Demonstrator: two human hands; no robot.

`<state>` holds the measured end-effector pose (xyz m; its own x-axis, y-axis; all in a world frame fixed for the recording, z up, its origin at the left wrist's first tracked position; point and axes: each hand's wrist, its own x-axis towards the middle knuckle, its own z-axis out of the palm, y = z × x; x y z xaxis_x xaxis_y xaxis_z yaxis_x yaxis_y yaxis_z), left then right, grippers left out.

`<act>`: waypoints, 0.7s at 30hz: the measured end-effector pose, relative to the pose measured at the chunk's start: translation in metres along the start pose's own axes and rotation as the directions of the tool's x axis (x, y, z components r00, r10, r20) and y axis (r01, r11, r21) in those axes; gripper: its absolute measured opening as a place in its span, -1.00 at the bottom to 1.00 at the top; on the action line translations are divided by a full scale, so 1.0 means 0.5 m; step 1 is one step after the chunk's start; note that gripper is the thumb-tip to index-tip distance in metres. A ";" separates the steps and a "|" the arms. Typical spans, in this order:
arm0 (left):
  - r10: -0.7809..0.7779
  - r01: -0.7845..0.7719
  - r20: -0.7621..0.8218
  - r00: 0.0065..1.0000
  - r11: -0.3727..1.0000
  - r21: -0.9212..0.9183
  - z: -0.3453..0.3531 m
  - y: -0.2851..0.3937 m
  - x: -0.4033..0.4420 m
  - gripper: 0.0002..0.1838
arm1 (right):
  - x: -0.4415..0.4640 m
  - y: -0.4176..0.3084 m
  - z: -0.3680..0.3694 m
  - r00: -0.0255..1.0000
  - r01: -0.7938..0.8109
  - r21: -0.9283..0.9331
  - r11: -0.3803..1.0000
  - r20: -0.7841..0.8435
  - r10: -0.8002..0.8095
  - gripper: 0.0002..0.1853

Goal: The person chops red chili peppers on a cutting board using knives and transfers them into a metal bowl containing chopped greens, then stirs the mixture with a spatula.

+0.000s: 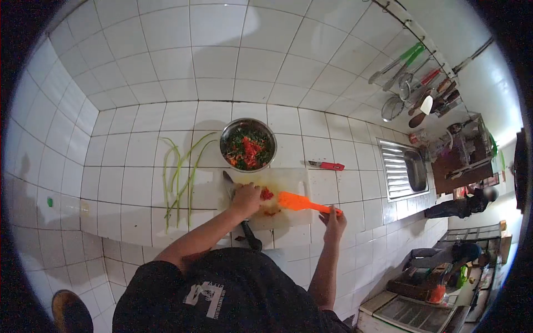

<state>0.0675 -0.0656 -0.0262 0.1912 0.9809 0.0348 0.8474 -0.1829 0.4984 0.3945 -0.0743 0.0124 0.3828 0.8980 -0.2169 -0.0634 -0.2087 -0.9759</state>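
My right hand [334,223] is closed around the handle of an orange spatula [296,202], whose flat blade rests over the right part of a pale cutting board [288,223]. My left hand [247,198] is on the board with its fingers bent together, right beside a small heap of chopped red pieces [267,193]. What its fingers grip, if anything, is hidden. A knife [228,178] lies partly under that hand, with a black handle [251,236] toward me. Behind the board stands a metal bowl [271,161] of chopped greens topped with red pieces.
Long green bean-like stalks [178,183] lie on the white tiled counter [125,183] at left. A red box cutter [331,166] is right of the board. Farther right are a sink [415,169] and hanging utensils [408,83]. Other people [469,203] are at the far right.
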 end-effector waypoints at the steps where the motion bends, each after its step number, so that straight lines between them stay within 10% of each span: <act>1: 0.002 -0.001 0.011 1.000 0.998 -0.065 -0.003 0.005 0.003 -0.77 | 0.003 0.016 0.016 1.000 0.006 0.010 1.000 0.003 -0.006 -0.71; 13: -0.208 0.079 -0.095 0.974 0.696 -0.713 -0.057 -0.006 -0.114 -0.69 | -0.006 0.105 0.047 0.961 -0.276 0.263 0.924 0.107 0.257 -0.65; 14: -0.238 0.129 -0.040 0.970 0.651 -0.748 -0.074 -0.012 -0.137 -0.67 | 0.009 0.101 0.029 0.961 -0.274 0.249 0.929 0.119 0.251 -0.65; 15: -0.250 0.128 -0.050 0.967 0.646 -0.752 -0.078 -0.020 -0.157 -0.67 | 0.042 0.107 0.001 0.979 0.037 -0.144 0.989 0.205 -0.006 -0.71; 17: -0.378 0.277 0.074 0.923 0.518 -0.809 -0.072 -0.036 -0.199 -0.67 | 0.053 0.052 0.020 0.945 -0.268 0.443 0.855 0.296 0.142 -0.78; 21: -0.399 0.309 0.060 0.915 0.599 -0.739 -0.055 -0.055 -0.235 -0.67 | 0.061 -0.125 0.143 0.989 0.001 0.449 0.894 0.130 -0.066 -0.73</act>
<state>0.0082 -0.1738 -0.0201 -0.1331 0.9666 -0.2189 0.2007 0.2426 0.9491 0.3443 -0.0061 0.0652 0.2630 0.9526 -0.1528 -0.4699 -0.0118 -0.8826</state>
